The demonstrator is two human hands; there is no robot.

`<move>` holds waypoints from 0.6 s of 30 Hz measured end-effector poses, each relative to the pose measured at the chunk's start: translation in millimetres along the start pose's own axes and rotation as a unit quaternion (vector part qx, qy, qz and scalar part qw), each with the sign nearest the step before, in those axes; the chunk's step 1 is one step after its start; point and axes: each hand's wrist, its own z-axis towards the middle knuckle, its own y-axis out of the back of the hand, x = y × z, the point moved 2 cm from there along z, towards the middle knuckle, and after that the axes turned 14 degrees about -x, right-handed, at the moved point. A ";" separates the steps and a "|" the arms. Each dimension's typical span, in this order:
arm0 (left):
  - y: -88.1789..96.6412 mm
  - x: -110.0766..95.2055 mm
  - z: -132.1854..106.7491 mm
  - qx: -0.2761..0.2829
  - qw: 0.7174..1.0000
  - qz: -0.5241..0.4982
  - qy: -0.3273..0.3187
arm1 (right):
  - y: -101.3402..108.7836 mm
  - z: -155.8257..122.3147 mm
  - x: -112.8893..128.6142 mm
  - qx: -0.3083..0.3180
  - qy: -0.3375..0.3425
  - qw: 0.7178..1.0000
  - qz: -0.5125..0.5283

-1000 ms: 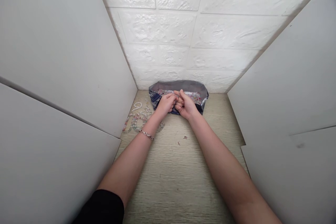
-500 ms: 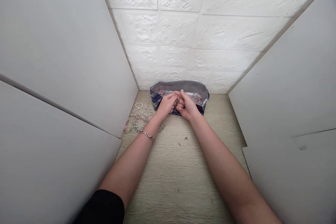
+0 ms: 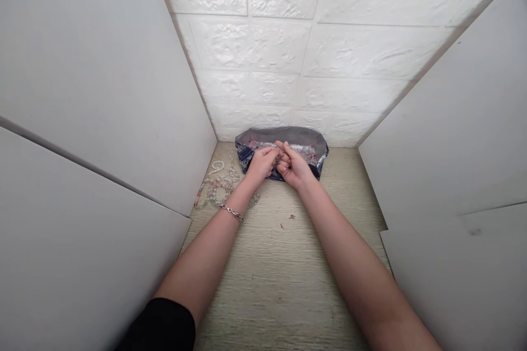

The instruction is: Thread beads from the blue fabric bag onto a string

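Compared with half a second ago, the pale panels [image 3: 448, 131] on either side, the white brick-patterned wall [image 3: 272, 46] and the wood-grain surface [image 3: 284, 285] look the same, and the open bag [image 3: 288, 134] sits in the same place at the foot of the wall, loose beads [image 3: 308, 152] inside it. What differs is slight: the tips of the right hand [image 3: 294, 169] have shifted a little towards the right, while the left hand [image 3: 261, 167] is nearly unmoved, its thumb and forefinger pinched together; this suggests that fine fingertip work over the bag is going on. The right fingers are partly curled, thumb and forefinger extended. Both arms run out of frame at the lower edge, a black sleeve [image 3: 160, 323] on the left one. The hands cover much of the bag's front, and the left forearm, with its chain bracelet [image 3: 231, 213], may hide part of the bead strands [image 3: 214, 192] left of the bag. Whatever lies between the fingertips is too small to see, so I cannot tell what either hand grips, if anything.
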 end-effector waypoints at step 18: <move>-0.1 0.4 0.3 0.006 1.000 -0.004 0.002 | -0.7 -1.3 -1.7 0.037 -0.021 0.999 -0.002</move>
